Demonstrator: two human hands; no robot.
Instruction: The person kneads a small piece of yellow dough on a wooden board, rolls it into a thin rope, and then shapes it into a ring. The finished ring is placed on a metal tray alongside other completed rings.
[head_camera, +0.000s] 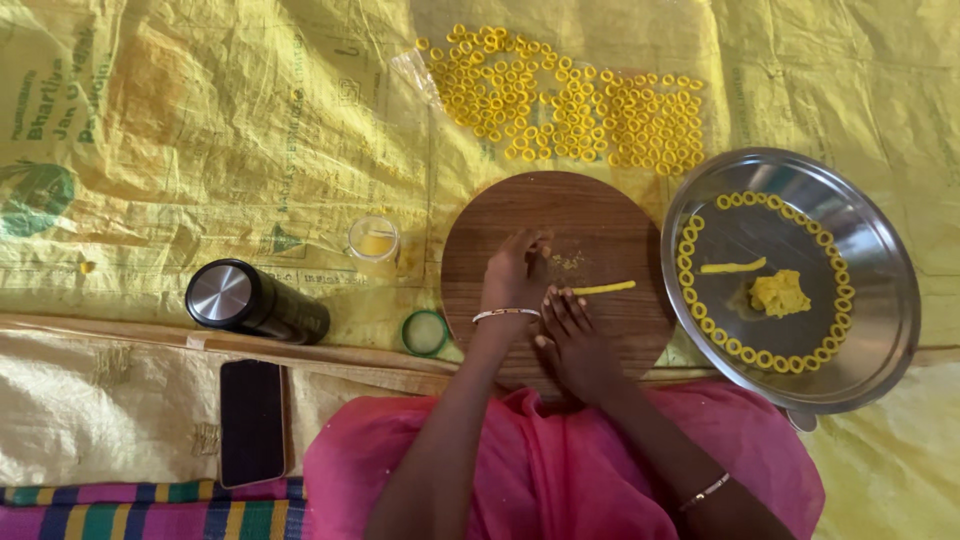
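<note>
On the round wooden board (600, 215) lies a thin yellow dough strip (604, 288). My right hand (573, 340) rests flat on the board, fingertips touching the strip's left end. My left hand (514, 272), with a bangle at the wrist, sits beside it on the board, fingers curled and pinched; whether it holds anything is hidden. To the right, a steel plate (870, 300) carries a ring of several small yellow dough loops (690, 290), a dough lump (780, 293) and another strip (732, 266).
Several yellow dough rings (570, 100) dry on the yellow sheet (200, 150) beyond the board. A small clear cup (373, 238), a green ring lid (426, 332), a black steel flask (255, 300) and a dark phone (252, 420) lie to the left. Pink cloth (560, 460) covers my lap.
</note>
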